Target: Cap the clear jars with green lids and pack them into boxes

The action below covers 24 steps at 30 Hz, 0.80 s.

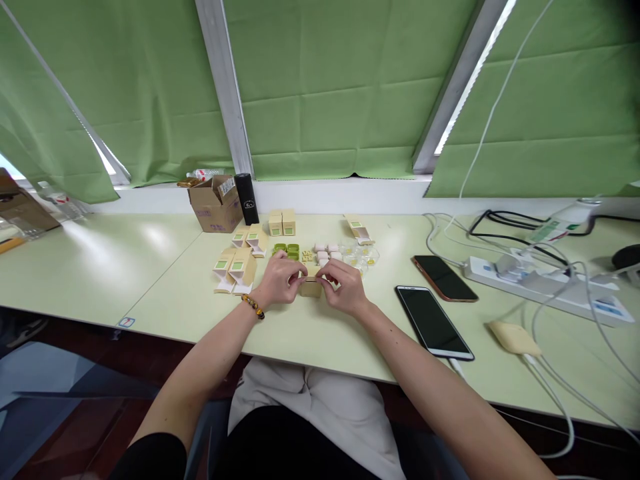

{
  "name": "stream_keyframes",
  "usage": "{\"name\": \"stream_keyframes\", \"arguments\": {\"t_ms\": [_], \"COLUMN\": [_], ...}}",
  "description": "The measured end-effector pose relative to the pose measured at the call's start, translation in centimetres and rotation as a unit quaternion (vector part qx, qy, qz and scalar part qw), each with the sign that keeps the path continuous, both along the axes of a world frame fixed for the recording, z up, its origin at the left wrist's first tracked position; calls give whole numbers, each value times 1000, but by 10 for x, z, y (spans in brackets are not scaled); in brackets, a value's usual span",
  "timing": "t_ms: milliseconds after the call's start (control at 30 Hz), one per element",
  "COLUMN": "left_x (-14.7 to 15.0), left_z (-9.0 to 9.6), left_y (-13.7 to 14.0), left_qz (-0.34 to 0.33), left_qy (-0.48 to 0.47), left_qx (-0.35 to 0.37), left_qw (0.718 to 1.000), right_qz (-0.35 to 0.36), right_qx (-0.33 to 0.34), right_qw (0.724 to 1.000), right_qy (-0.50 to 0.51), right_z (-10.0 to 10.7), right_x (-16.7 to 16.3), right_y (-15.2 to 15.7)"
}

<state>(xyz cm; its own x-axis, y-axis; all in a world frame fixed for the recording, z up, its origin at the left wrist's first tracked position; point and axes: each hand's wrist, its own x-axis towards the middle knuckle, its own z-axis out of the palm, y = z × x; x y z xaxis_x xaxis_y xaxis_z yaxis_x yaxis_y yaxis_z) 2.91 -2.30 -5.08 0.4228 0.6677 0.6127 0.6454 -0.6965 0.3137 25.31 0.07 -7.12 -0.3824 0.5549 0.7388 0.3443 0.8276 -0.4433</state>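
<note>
A small yellow cardboard box (311, 289) stands on the table between my hands. My left hand (280, 277) pinches its upper left side, and my right hand (343, 285) pinches the upper right side. Part of the box's top is hidden by my fingers. Just beyond are green square cups (287, 250), tiny yellow pieces (307, 256), pale pink blocks (327, 251) and clear plastic pieces with yellow spots (364, 255). Left of my left hand stand several open yellow boxes (243, 264). Two closed yellow boxes (282, 223) stand side by side farther back.
One open carton (357, 229) lies at the back right. A brown cardboard box (215, 208) and a black cylinder (247, 199) stand by the wall. On the right lie two phones (434, 321), a white power strip (545, 287), cables and a yellow case (514, 337).
</note>
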Motion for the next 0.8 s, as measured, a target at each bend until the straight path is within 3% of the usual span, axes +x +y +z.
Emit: {"name": "stream_keyframes", "arguments": {"t_ms": [533,800], "left_x": [3,4], "left_z": [0,-5], "left_y": [-2,6], "left_qz": [-17,127], "left_qy": [15,-58], "left_qx": [-20,-18], "left_qw": [1000,990], "right_qz": [55,35], "right_qx": [1,-70], "right_qw": [998,991], "right_qy": [-32,-112], "right_z": [2,14], "right_x": [5,17], "right_y": [3,4]}}
